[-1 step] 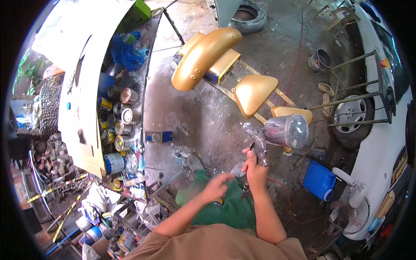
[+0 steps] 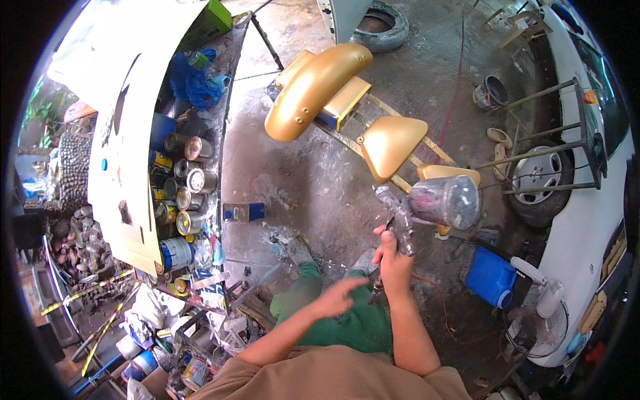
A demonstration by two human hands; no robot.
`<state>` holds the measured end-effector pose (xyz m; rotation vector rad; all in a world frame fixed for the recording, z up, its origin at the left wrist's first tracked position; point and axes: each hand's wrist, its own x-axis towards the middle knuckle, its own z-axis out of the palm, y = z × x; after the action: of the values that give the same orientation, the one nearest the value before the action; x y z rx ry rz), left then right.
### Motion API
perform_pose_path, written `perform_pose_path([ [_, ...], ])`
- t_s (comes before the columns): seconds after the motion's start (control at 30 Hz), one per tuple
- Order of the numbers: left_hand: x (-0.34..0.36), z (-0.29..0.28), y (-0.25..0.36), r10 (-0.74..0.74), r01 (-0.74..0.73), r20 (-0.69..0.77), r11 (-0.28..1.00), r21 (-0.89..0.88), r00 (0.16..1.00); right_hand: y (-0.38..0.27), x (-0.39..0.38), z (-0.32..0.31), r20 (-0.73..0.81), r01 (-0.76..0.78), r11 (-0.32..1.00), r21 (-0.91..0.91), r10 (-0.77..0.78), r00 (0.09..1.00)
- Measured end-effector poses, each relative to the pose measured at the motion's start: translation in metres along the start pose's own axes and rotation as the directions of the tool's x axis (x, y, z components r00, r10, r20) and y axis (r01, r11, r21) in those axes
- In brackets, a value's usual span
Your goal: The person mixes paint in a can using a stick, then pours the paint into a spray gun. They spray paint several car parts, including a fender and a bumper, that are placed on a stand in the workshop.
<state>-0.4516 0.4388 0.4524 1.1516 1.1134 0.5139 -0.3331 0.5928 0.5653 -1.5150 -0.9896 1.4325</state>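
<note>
My right hand (image 2: 395,263) is wrapped round the grip of a spray gun (image 2: 401,220), which carries a grey, paint-smeared cup (image 2: 445,202). The gun is held out in front of me. My left hand (image 2: 333,299) hovers to the left of the gun's lower end, index finger stretched out and nothing visible in it. Beyond the gun, gold-painted parts rest on a slatted stand: a long curved fender (image 2: 313,97), a triangular panel (image 2: 395,147) and a smaller panel (image 2: 453,174) partly hidden by the cup.
Paint cans (image 2: 200,180) crowd a shelf at left, beside a cardboard sheet (image 2: 123,193). A rectangular tin (image 2: 244,212) stands on the floor. At right are a blue jug (image 2: 491,277), a fan (image 2: 540,327), a metal frame (image 2: 553,160) and a white car (image 2: 580,267). A tyre (image 2: 380,30) lies far off.
My left hand has come slightly nearer to me and to the right. The spray gun has shifted a little to the right in my right hand.
</note>
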Motion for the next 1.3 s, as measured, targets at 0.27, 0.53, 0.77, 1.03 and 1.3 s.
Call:
perform_pose_path([
  [0.27,-0.028,-0.012,-0.072,-0.101,0.116,0.075,0.964,-0.241,0.992,-0.098,-0.007,0.093,-0.016,0.071,0.987,0.143,-0.070,0.997],
  [0.53,-0.062,-0.068,-0.139,-0.057,0.056,-0.217,0.998,-0.010,0.974,-0.207,0.005,0.145,-0.005,0.243,0.945,-0.220,-0.250,0.968],
  [0.77,-0.103,-0.106,-0.181,-0.207,0.204,-0.178,0.978,-0.034,0.962,-0.143,-0.005,0.181,-0.097,0.096,0.958,-0.269,-0.126,0.987],
  [1.03,-0.136,-0.094,-0.203,-0.607,0.550,0.114,0.772,0.319,0.787,-0.012,-0.026,0.238,-0.157,-0.136,0.983,-0.122,0.116,0.981],
  [1.3,-0.165,-0.097,-0.159,-0.759,0.558,0.212,0.610,0.562,0.616,0.006,0.000,0.308,-0.069,-0.109,0.993,0.033,0.111,0.991],
])
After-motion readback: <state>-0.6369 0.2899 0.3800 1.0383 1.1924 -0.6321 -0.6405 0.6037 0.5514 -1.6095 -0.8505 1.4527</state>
